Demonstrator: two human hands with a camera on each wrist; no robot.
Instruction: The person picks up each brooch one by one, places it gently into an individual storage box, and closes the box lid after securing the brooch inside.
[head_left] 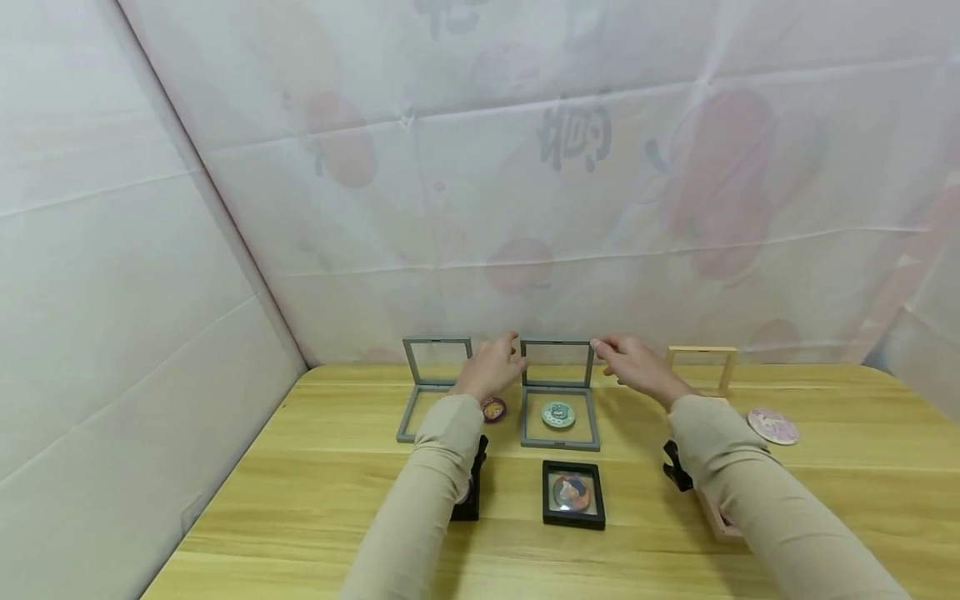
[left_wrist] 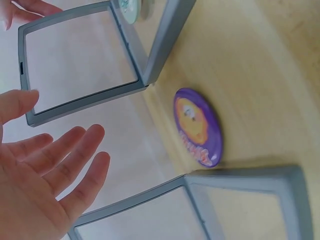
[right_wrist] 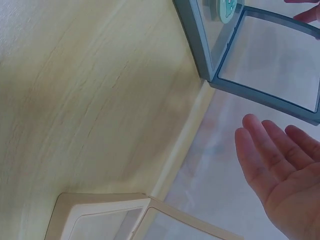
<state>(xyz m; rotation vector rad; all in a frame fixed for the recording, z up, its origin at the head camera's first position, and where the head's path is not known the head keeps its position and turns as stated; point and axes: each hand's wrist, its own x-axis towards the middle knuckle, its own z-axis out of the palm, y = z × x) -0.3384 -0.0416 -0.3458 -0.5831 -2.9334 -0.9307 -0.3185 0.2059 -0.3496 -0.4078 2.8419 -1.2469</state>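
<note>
A grey hinged display frame (head_left: pixel 561 445) stands unfolded at the back of the table, its lid upright. A round mint-green badge (head_left: pixel 558 414) lies on the clear film of its flat half. My left hand (head_left: pixel 491 367) is at the lid's left side; in the left wrist view its thumb (left_wrist: pixel 22 102) meets or nearly meets the lid's edge, the other fingers loosely extended. By the lid's upper right corner is my right hand (head_left: pixel 636 362), fingers fairly straight in the right wrist view, its thumb hidden there. A purple round badge (left_wrist: pixel 198 127) lies beside the frame, below my left hand.
Another unfolded grey frame (head_left: pixel 408 417) stands left, a cream one (head_left: pixel 701 349) right. Nearer lies a closed black frame (head_left: pixel 573 521) holding a badge. A pink badge (head_left: pixel 773 426) lies far right. My forearms partly cover another black frame (head_left: pixel 468 508) and a pink frame (head_left: pixel 712 517).
</note>
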